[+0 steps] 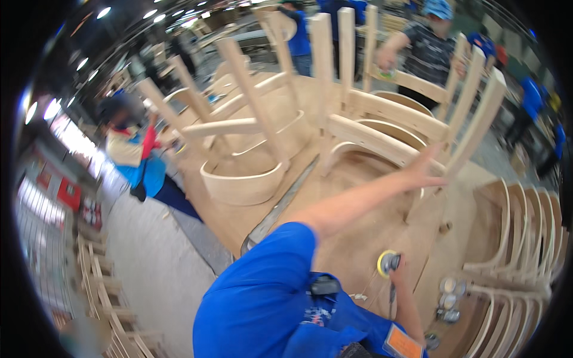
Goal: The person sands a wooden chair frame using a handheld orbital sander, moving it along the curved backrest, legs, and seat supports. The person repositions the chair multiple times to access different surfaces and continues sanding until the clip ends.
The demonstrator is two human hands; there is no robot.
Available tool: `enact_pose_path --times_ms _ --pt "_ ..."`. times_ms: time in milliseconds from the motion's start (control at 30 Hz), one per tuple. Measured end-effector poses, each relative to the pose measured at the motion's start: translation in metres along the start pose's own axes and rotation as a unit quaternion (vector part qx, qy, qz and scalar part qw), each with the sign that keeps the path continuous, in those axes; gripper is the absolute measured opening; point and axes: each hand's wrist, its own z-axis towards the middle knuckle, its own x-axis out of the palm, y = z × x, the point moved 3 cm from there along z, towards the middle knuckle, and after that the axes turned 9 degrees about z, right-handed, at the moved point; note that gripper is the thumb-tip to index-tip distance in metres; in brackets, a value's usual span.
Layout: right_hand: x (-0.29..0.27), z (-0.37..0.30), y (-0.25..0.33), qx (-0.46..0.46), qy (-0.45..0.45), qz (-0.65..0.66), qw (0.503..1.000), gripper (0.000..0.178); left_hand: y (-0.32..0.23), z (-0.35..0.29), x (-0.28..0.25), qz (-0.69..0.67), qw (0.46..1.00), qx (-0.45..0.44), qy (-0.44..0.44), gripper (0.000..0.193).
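My left arm stretches out across the table to an upturned wooden chair frame with pale legs pointing up. My left hand, slightly blurred, has its fingers spread beside a rail and the nearest leg; whether it touches the wood I cannot tell. Lower down, close to my body, my right hand is closed around a small round sander with a yellow-edged pad. The sander is tilted, its pad facing left, and a cord or hose hangs below it.
A second upturned chair frame stands to the left on the wooden table. Curved wooden parts are stacked at right, near several round cans. One person works at left, another across the table.
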Motion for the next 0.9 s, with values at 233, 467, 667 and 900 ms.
enact_pose_path --times_ms 233,467,667,900 --pt "0.006 -0.074 -0.013 0.012 0.004 -0.068 0.998 0.086 -0.031 0.100 0.086 -0.019 0.983 -0.146 -0.110 0.101" --pt "0.012 -0.065 -0.021 -0.009 -0.005 -0.016 1.000 0.084 -0.044 0.066 0.075 0.014 0.983 -0.070 -0.170 0.077" --pt "0.008 -0.079 -0.056 -0.060 -0.020 0.059 0.996 0.084 -0.093 -0.013 0.038 -0.064 0.987 -0.049 -0.136 0.069" --pt "-0.056 -0.105 -0.104 -0.066 -0.005 0.184 0.981 0.083 -0.139 -0.122 -0.025 -0.229 0.955 -0.153 -0.106 0.062"
